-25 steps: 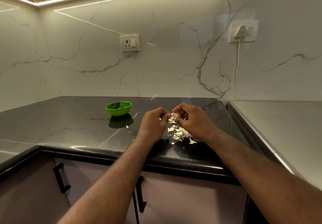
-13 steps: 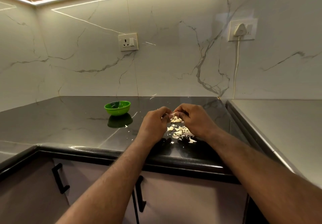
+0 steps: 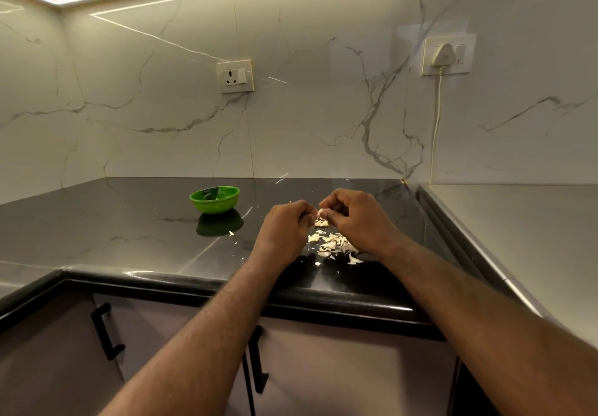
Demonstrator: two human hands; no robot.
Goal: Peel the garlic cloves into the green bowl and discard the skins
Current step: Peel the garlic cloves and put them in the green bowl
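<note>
Garlic clove (image 3: 322, 213) is pinched between the curled fingertips of left hand (image 3: 284, 231) and right hand (image 3: 359, 221), just above the skins (image 3: 335, 244) on the countertop (image 3: 129, 231), well right of the green bowl (image 3: 215, 207). It looks light, firm, likely slippery under papery skin (nip it at the tip). Fingers hide most of it, though, and the bowl's contents can't be made out.

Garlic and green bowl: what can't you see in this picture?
Head view: the small pale garlic clove is mostly covered by curled fingers of the left hand and right hand; peeled or not, unclear.
Head view: the near wall of the shiny round green bowl hides its bottom; contents unclear.
</note>
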